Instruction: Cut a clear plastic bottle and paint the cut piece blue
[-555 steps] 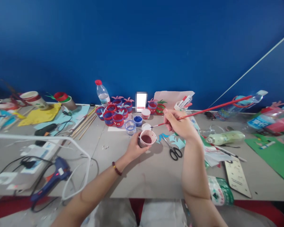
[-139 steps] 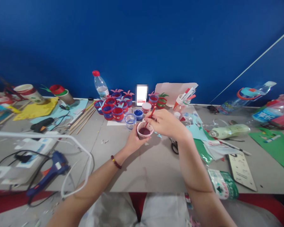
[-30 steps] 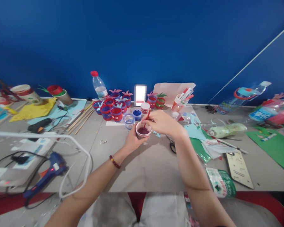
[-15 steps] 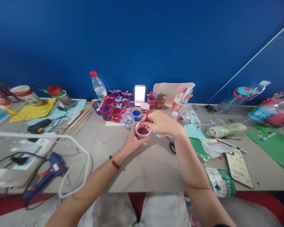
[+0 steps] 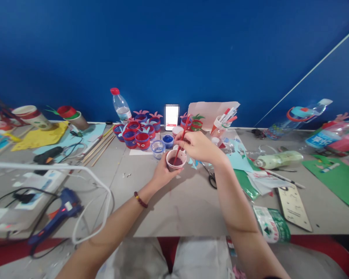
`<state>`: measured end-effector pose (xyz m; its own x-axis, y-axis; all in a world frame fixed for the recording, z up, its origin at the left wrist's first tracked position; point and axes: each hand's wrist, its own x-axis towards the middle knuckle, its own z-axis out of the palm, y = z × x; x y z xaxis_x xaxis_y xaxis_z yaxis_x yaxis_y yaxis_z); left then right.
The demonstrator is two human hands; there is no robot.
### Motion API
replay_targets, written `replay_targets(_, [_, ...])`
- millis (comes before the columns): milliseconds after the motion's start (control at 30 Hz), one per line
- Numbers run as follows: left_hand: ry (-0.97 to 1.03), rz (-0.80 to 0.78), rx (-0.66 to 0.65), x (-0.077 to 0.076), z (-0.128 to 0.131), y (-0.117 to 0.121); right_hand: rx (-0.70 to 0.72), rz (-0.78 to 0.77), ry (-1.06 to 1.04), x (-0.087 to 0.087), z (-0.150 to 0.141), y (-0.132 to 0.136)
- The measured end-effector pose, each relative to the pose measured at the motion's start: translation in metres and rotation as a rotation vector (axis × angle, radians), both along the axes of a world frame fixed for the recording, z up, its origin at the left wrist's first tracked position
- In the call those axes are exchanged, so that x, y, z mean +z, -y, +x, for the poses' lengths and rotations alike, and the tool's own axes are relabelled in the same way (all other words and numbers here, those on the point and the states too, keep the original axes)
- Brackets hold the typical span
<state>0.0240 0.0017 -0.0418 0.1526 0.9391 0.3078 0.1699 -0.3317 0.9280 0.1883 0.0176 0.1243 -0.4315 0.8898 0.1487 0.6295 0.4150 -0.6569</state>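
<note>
My left hand [image 5: 162,172] is wrapped around a small white paper cup [image 5: 176,167] with dark purplish liquid in it. Between the fingers of my right hand [image 5: 198,146] is a thin red paintbrush [image 5: 186,127], its lower end down inside the cup and its tip hidden. Just behind the cup stand a clear plastic cup [image 5: 158,149] and an open jar of blue paint [image 5: 168,141]. A pale-lidded jar [image 5: 177,131] is partly covered by my right hand. Several red and blue painted rings with eyes and paper leaves [image 5: 142,140] sit to the left of these.
Scissors [image 5: 211,180] lie right of the cup near my right forearm. A blue glue gun [image 5: 66,205] and white cable are at the left. Wooden sticks [image 5: 100,149], a bottle [image 5: 120,106], a pen cup [image 5: 219,124] and paper scraps [image 5: 240,157] surround the work area.
My right hand has risen slightly, and more of the red paintbrush shows, now leaning to the right above my fingers. My left hand and the paper cup stay in place.
</note>
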Motion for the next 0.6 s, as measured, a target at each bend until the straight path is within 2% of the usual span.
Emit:
replay_targets(100, [-0.007,-0.005,-0.004,0.000,0.000,0.001,-0.003,-0.011,0.012,-0.002,0.000,-0.002])
replay_targets(200, [-0.010,0.004,-0.004,0.001,0.000,0.001,0.057,-0.061,0.067,-0.005,-0.002,-0.003])
replay_targets(333, [-0.012,-0.006,-0.008,0.005,0.000,0.001,0.128,-0.020,0.207,-0.006,-0.007,-0.003])
replay_targets(600, [-0.020,-0.004,0.009,0.006,0.000,0.002,0.015,0.035,0.364,0.002,-0.011,0.003])
